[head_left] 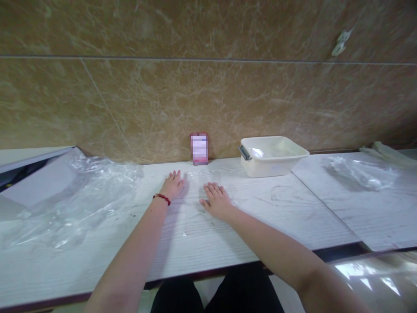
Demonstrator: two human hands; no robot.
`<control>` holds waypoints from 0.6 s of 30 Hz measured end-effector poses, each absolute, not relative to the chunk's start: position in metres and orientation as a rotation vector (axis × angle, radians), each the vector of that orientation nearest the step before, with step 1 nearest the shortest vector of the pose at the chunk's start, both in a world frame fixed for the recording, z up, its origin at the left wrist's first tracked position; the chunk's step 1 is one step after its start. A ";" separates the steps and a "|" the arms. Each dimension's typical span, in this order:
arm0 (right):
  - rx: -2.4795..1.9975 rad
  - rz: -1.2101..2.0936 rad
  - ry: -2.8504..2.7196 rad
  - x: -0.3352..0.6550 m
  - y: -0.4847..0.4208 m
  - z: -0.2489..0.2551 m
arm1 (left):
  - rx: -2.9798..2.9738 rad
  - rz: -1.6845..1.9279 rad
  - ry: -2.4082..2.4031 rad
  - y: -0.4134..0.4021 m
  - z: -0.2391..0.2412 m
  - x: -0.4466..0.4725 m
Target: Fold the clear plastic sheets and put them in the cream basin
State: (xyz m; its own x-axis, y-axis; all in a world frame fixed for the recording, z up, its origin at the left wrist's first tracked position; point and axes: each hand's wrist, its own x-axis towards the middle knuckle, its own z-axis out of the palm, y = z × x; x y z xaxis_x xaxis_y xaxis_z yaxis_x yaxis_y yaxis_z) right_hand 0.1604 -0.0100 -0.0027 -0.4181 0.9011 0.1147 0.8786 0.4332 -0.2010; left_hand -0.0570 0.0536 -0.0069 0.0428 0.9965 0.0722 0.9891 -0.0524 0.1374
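Note:
My left hand (172, 184) lies flat on the white wood-grain table (260, 226), fingers stretched out; a red bead bracelet (162, 198) circles its wrist. My right hand (216, 201) rests palm down a short way to the right, fingers spread. Both hands press on a thin clear plastic sheet (195, 204) that is hard to make out against the table. Neither hand grips anything.
A heap of crumpled clear plastic (78, 195) covers the table's left part. A small pink box (199, 148) leans on the brown marble wall. A cream plastic basin (272, 155) stands at the back right. More clear plastic (361, 171) lies on the adjoining table.

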 end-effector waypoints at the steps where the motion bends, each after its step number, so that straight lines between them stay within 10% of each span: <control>1: -1.571 0.184 -2.453 0.161 -0.009 0.000 | 2.166 0.261 2.193 0.053 -0.004 -0.063; 18: -0.778 0.348 -2.918 0.144 -0.053 0.012 | 2.098 0.133 2.218 0.038 -0.004 -0.076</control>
